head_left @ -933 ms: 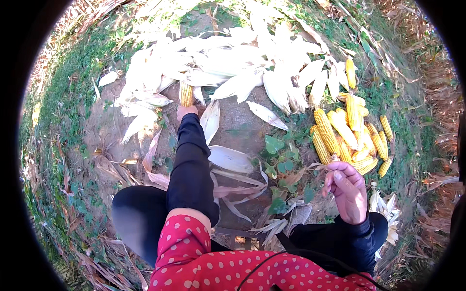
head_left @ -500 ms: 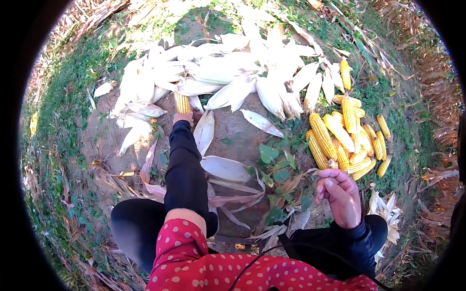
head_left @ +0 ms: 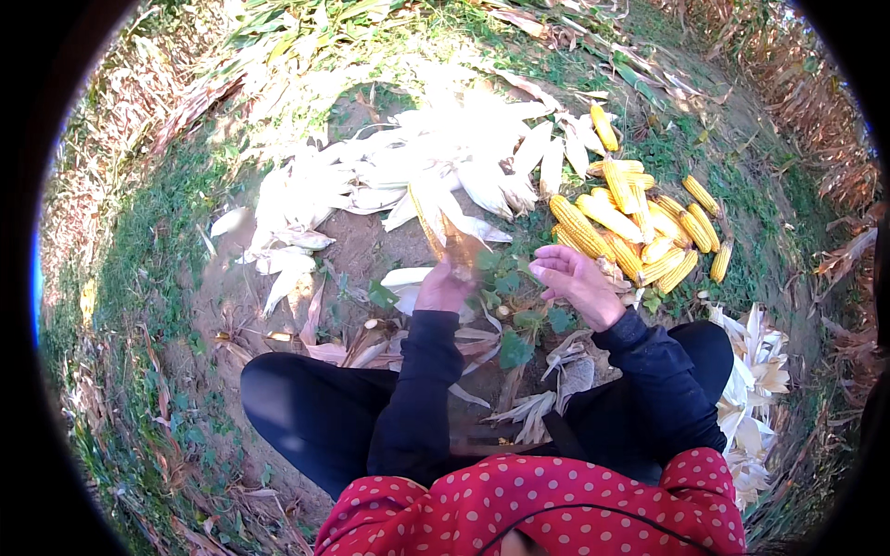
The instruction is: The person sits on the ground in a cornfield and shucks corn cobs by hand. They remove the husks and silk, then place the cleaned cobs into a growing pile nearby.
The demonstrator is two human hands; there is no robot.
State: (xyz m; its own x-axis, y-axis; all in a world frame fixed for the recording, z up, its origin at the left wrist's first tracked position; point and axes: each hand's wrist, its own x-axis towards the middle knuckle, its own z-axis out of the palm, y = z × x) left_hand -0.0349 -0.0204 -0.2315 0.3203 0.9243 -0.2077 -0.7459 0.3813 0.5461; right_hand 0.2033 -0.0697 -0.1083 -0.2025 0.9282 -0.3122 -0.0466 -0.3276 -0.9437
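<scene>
My left hand (head_left: 443, 287) is closed round the lower end of a husked ear of corn (head_left: 426, 222). The yellow ear tilts up and away from me, and motion smears its lower part. To the right, my right hand (head_left: 579, 281) is held with fingers loosely bent and thumb apart, nothing visible in it. It hovers just in front of a pile of bare yellow corn ears (head_left: 616, 215). Beyond my left hand lies a broad heap of pale corn in husks (head_left: 371, 181), its far side washed out by sunlight.
Loose pale husks (head_left: 746, 398) lie beside my right knee. Between my hands and legs are green leaves (head_left: 516, 347) and dry husk strips. Dry stalks (head_left: 834, 148) edge the ground on the right, with grass (head_left: 148, 250) on the left.
My left hand has drawn the corn ear from the heap's left side toward me and to the right. My right hand has moved up and left, its fingers less curled.
</scene>
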